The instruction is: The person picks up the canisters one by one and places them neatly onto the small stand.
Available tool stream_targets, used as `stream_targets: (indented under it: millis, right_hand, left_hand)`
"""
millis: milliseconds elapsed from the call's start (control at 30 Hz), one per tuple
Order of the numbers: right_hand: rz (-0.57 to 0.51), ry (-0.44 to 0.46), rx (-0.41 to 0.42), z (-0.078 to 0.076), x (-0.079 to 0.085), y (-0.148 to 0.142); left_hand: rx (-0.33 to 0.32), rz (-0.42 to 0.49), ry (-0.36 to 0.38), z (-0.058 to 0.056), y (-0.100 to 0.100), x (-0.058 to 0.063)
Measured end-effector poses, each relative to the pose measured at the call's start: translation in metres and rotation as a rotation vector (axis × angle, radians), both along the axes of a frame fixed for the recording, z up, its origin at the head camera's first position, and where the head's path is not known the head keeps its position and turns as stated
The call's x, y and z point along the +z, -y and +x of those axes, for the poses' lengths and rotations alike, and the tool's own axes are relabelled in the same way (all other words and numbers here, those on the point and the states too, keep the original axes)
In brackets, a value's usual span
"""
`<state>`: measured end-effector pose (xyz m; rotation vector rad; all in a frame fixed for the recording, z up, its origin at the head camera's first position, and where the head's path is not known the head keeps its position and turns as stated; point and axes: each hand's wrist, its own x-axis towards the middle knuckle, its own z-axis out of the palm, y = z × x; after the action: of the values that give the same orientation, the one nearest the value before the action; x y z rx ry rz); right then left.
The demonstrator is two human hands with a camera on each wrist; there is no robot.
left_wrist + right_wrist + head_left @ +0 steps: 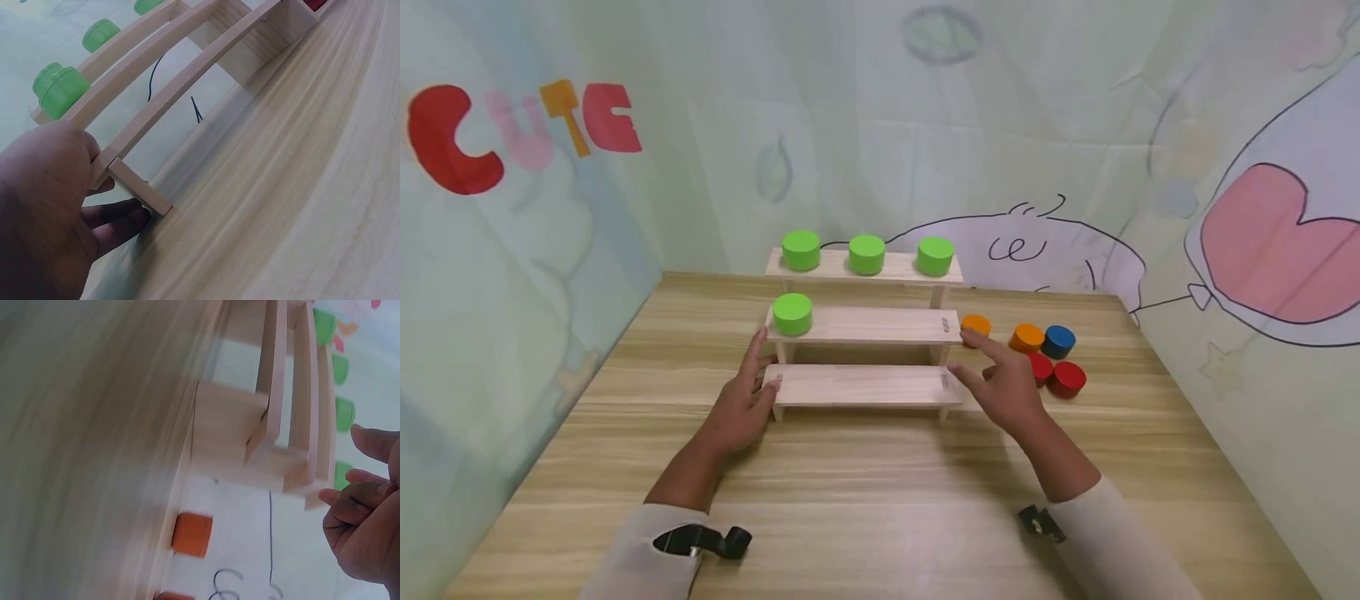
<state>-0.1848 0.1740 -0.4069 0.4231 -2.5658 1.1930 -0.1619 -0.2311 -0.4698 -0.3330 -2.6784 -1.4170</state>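
A three-step wooden stand (872, 385) stands on the table. Three green discs (867, 255) sit on its top step, and another green disc (793, 314) is at the left of the middle step. My left hand (742, 410) holds the stand's left end, thumb at the lowest step's edge. In the left wrist view, its other fingers (119, 226) come round below the plank, beside the leg. By the stand's right end, my right hand (1006, 390) holds nothing; its thumb and index finger stretch toward the steps and the other fingers are bent.
Right of the stand lie an orange disc (976, 328), a second orange disc (1027, 337), a blue disc (1060, 342) and red discs (1067, 380). My right hand partly covers one red disc. A printed curtain (730, 167) hangs behind and beside the wooden table (865, 508).
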Motion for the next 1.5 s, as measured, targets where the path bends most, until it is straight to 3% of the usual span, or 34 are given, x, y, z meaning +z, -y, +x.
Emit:
stream_targets:
  millis: [400,833,1033,1200,1500]
  right_hand:
    - [0.023,0.065,-0.107,-0.005,-0.007,-0.043]
    - [0.076,0.31,-0.228,-0.025,-0.01,-0.083]
    - [0.148,0.41,-0.223,-0.032,-0.019,-0.095]
    - [0.195,0.425,-0.215,-0.035,-0.028,-0.102]
    - [0.184,0.49,-0.229,-0.04,-0.03,-0.104]
  left_hand:
    - [0.011,0.007,0.003,0.003,-0.001,-0.001]
    - [0.004,0.001,0.006,0.002,0.0,0.001]
    - [0.001,-0.007,0.003,0.002,0.001,-0.001]
    - [-0.002,-0.012,-0.008,0.002,0.001,-0.002]
    - [0.003,-0.024,-0.011,0.003,0.0,0.001]
